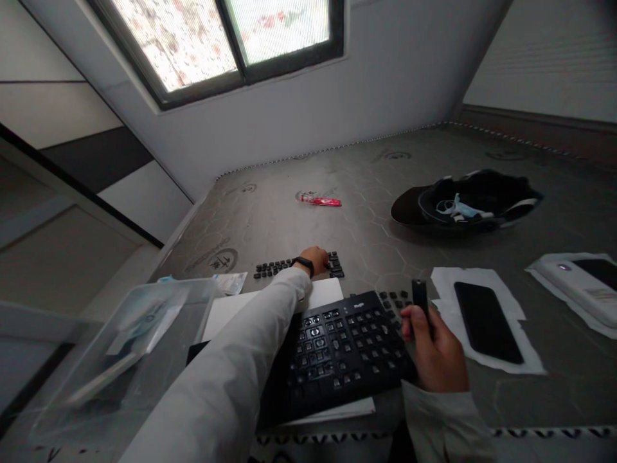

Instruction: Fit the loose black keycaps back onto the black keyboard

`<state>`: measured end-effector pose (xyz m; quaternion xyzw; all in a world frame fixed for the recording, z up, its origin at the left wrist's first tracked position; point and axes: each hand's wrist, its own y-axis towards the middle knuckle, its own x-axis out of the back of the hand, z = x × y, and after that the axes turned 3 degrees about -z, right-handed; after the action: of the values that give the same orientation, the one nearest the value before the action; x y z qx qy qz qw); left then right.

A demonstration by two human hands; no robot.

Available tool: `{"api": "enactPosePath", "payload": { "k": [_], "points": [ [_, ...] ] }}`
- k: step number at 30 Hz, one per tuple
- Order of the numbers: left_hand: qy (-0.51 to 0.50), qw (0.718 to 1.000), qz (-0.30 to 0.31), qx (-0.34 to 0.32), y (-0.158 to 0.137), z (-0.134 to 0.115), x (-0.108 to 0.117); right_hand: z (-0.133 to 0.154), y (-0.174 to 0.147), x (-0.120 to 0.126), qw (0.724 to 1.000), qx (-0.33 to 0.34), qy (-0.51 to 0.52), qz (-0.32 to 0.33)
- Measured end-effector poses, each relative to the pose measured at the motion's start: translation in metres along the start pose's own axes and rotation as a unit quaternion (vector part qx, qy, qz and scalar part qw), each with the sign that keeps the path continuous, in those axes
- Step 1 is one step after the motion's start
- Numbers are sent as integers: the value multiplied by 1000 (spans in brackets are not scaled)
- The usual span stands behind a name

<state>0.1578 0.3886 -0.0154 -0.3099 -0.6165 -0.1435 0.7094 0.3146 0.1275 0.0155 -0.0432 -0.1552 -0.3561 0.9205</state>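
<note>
My left hand point(315, 258), with a dark band on its wrist, reaches past the keyboard to rows of loose black keycaps point(277, 266). Its fingers are curled down at the keycaps, and whatever lies between the fingertips is hidden. A black keyboard point(347, 344) lies tilted in front of me, many of its key sockets bare. To its right, my right hand point(436, 350) is closed around a short black stick-like object point(420, 296) held upright. More loose keycaps point(393, 299) lie beside the keyboard, near this hand. Under the keyboard there are white sheets point(332, 292).
At left stands a clear plastic bin point(207, 302) with packets inside. A phone point(486, 321) rests on white paper at right, with a white device point(588, 286) beyond it. Farther back are a dark cap point(414, 206) holding a mask and a red-handled tool point(322, 201).
</note>
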Motion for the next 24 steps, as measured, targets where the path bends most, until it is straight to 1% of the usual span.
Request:
{"api": "enactPosePath", "payload": {
  "k": [5, 10, 17, 24],
  "points": [
    [7, 1000, -6, -3, 2, 1, -3, 4, -1, 1, 1000, -3, 6, 9],
    [4, 1000, -11, -17, 7, 1, -9, 4, 0, 1, 1000, -9, 17, 2],
    [6, 1000, 14, -16, 9, -2, -15, 1, 1, -1, 1000, -12, 26, 9],
    [13, 999, 27, -14, 4, -7, -9, 3, 0, -1, 1000, -11, 28, 4]
  ]
}}
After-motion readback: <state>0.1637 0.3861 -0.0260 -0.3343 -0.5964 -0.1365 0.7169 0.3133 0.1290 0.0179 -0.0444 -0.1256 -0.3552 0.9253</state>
